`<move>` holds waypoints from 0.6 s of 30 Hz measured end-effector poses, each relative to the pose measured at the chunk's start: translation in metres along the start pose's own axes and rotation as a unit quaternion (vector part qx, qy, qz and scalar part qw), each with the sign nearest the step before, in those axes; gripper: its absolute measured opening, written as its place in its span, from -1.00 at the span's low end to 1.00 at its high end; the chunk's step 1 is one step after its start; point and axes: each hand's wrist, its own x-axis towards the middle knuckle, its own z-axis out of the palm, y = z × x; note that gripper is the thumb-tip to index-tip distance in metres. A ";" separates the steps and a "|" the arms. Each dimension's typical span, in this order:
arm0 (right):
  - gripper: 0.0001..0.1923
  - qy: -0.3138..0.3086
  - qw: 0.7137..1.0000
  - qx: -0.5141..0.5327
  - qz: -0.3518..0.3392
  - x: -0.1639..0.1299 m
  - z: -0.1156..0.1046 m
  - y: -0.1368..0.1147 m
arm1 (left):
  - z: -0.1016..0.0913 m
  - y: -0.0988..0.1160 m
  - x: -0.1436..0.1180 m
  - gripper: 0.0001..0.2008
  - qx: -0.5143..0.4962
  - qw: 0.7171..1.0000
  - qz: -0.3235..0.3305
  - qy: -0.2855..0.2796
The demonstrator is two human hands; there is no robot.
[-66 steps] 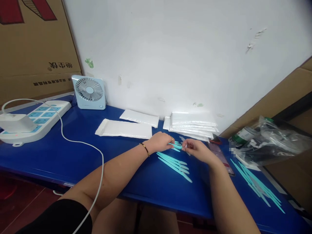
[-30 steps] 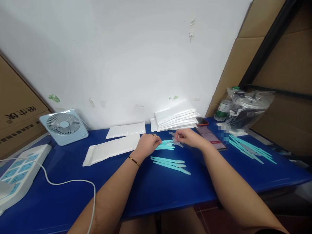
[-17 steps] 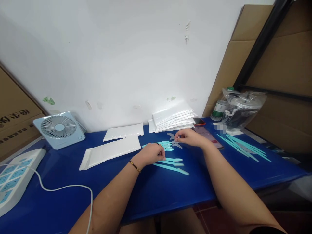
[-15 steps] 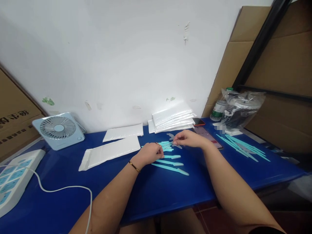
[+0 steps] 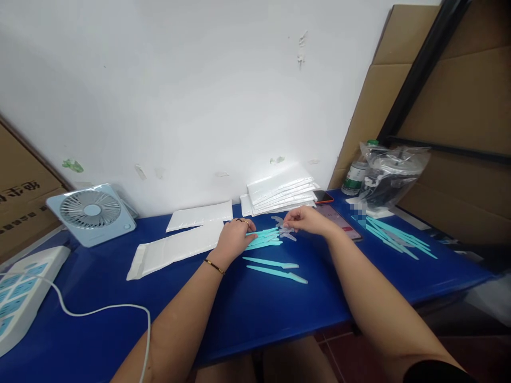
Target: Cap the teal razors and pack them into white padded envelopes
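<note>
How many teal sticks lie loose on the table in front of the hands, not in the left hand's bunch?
2: one teal stick just in front of the left hand, another directly in front of that. The bunch may hide more.

wall (image 5: 179, 80): white | table (image 5: 255, 314): blue | floor (image 5: 343, 346): red-brown tile

Bare blue table (image 5: 255, 319) is lying open in front of both forearms; two loose teal sticks (image 5: 275, 268) are sitting just ahead of that; the white mailers (image 5: 175, 247) are flanking the left hand (image 5: 233, 239); a stack of envelopes (image 5: 279, 192) is blocking the wall side beyond the right hand (image 5: 307, 219); a phone (image 5: 339, 221) is lying just right; the cable (image 5: 104, 311) is crossing the near-left corner.
</note>
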 end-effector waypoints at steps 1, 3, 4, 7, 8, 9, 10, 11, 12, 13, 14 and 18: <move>-0.65 0.026 0.999 -0.020 0.001 0.000 -0.001 0.000 | 0.000 0.001 -0.001 -0.78 -0.009 1.000 0.018 -0.002; -0.59 0.075 0.995 -0.071 -0.003 0.001 -0.002 0.000 | 0.000 0.005 -0.004 -0.70 -0.023 0.997 0.069 -0.038; -0.59 0.091 0.992 -0.093 -0.007 0.001 -0.002 0.000 | 0.000 0.009 -0.005 -0.71 -0.025 0.993 0.095 -0.067; -0.66 0.082 0.991 -0.107 -0.016 -0.001 -0.003 -0.004 | 0.002 0.017 -0.008 -0.79 -0.014 0.980 0.136 -0.144; -0.67 0.064 0.993 -0.094 -0.019 -0.003 -0.003 -0.006 | 0.003 0.019 -0.009 -0.81 -0.006 0.979 0.134 -0.153; -0.67 0.039 0.996 -0.074 -0.024 -0.004 -0.004 -0.008 | 0.005 0.020 -0.009 -0.82 0.000 0.980 0.130 -0.154; -0.66 0.006 0.998 -0.050 -0.028 -0.006 -0.004 -0.010 | 0.006 0.019 -0.009 -0.83 0.006 0.981 0.123 -0.149; -0.65 -0.036 0.998 -0.029 -0.032 -0.007 -0.004 -0.012 | 0.007 0.018 -0.008 -0.83 0.013 0.983 0.115 -0.140; -0.65 -0.080 0.996 -0.016 -0.033 -0.009 -0.003 -0.013 | 0.009 0.017 -0.008 -0.83 0.017 0.985 0.109 -0.130; -0.65 -0.123 0.992 -0.016 -0.031 -0.010 -0.002 -0.015 | 0.009 0.016 -0.008 -0.83 0.019 0.987 0.106 -0.123; -0.65 -0.159 0.986 -0.030 -0.030 -0.010 0.000 -0.017 | 0.010 0.015 -0.008 -0.81 0.017 0.987 0.106 -0.120; -0.76 -0.202 0.969 -0.134 -0.039 -0.009 0.011 -0.020 | 0.009 0.017 -0.009 -0.78 0.015 0.985 0.112 -0.127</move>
